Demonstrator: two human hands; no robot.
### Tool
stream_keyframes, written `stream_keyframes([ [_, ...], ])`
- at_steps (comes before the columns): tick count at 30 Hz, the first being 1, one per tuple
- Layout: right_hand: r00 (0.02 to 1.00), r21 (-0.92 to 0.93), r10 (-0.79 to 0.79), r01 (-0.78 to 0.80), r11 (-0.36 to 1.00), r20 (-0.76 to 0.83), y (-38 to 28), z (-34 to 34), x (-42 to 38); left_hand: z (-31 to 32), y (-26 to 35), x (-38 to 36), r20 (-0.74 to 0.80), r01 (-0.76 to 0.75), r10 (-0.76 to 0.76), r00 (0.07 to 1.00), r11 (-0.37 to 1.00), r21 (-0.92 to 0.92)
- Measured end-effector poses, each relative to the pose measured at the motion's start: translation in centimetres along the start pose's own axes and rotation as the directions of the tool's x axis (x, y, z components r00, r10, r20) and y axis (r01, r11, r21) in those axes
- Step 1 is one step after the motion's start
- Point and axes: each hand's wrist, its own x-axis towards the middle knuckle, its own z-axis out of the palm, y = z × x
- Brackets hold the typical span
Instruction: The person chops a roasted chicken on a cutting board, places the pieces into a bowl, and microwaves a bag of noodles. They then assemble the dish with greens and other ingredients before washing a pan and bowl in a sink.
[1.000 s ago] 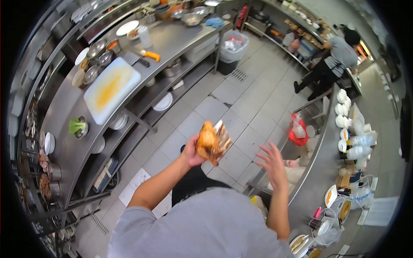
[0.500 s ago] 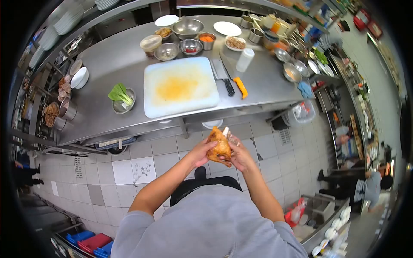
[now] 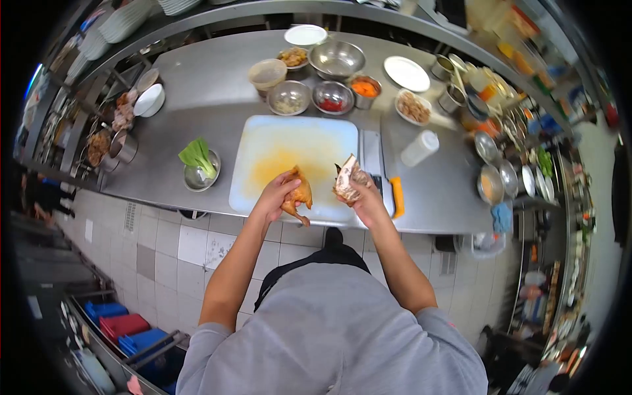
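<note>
My left hand (image 3: 275, 197) is closed around a golden-brown roast chicken leg (image 3: 301, 193), its drumstick end pointing down. My right hand (image 3: 369, 201) grips a separate chicken piece (image 3: 347, 178) with pale bone and meat showing. Both pieces are held in the air over the near part of a white cutting board (image 3: 263, 137), which has a yellow-orange stain. Just right of the board lies a cleaver (image 3: 372, 153), its black handle partly hidden by my right hand. Beside it is a knife with a yellow handle (image 3: 397, 197).
Behind the board stand metal bowls (image 3: 337, 60), some holding chopped ingredients, and a plate of shredded food (image 3: 413, 107). A white squeeze bottle (image 3: 420, 149) is at the right. Leafy greens (image 3: 197, 157) rest in a small bowl (image 3: 197, 180) at the left. A shelf (image 3: 263, 13) spans the back.
The chicken, held together by both hands earlier, is now in two pieces, one in each hand. My hands have moved apart, and I am closer to the counter, over the board.
</note>
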Motion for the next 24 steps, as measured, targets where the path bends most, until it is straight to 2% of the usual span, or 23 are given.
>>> stream_keyframes([
  [4,0.991,-0.106,0.023,-0.009,0.994,0.128,-4.0,0.4,4.9,-0.2,3.3,6.2,-0.057,0.019,-0.003,0.998,0.959,0.283],
  [5,0.984,-0.116,0.033,-0.013,0.993,0.175,-4.3,0.3,6.1,-0.8,3.1,7.3,-0.058,-0.044,0.071,0.996,0.925,0.378],
  [7,0.973,-0.167,0.069,-0.032,0.985,0.219,-4.8,1.1,7.6,-2.5,2.2,9.3,-0.054,-0.18,0.321,0.945,0.653,0.736],
  [8,0.968,-0.156,0.113,-0.079,0.985,0.222,-4.8,1.1,8.4,-2.6,2.1,9.2,-0.065,-0.186,0.411,0.909,0.54,0.821],
  [9,0.959,-0.147,0.156,-0.123,0.981,0.235,-4.7,1.0,9.1,-2.8,2.2,8.9,-0.065,-0.17,0.498,0.865,0.412,0.895],
  [12,0.93,-0.179,0.289,-0.251,0.951,0.229,-4.0,1.8,10.9,-4.1,2.2,5.9,0.069,-0.226,0.679,0.731,0.145,0.963],
  [13,0.924,-0.197,0.323,-0.284,0.938,0.204,-3.6,2.3,11.5,-4.8,2.3,4.2,0.005,-0.214,0.672,0.74,0.229,0.95],
  [15,0.913,-0.23,0.314,-0.257,0.939,0.26,-2.8,3.4,12.8,-5.9,2.5,1.3,-0.082,-0.226,0.63,0.773,0.394,0.891],
  [16,0.917,-0.243,0.297,-0.234,0.941,0.265,-2.9,3.4,12.9,-7.1,2.4,0.4,-0.168,-0.173,0.583,0.795,0.482,0.859],
  [18,0.961,-0.362,0.213,-0.138,0.922,0.176,-3.4,5.2,13.6,-9.2,1.5,-0.9,-0.289,-0.07,0.436,0.852,0.643,0.763],
  [20,0.99,-0.501,0.097,-0.033,0.865,0.103,-3.5,6.0,14.4,-8.1,2.9,-1.1,-0.22,-0.096,0.403,0.888,0.631,0.77],
  [21,0.994,-0.478,0.094,-0.054,0.877,0.06,-3.8,6.3,14.2,-7.8,3.7,-0.7,-0.187,-0.116,0.401,0.897,0.622,0.774],
  [23,0.996,-0.428,0.088,-0.075,0.9,0.009,-4.4,7.5,14.1,-7.4,3.3,2.0,0.108,-0.305,0.527,0.843,0.303,0.903],
  [24,0.999,-0.472,0.044,-0.044,0.88,-0.011,-4.5,7.9,14.1,-7.1,3.4,3.5,0.26,-0.385,0.56,0.787,0.116,0.916],
])
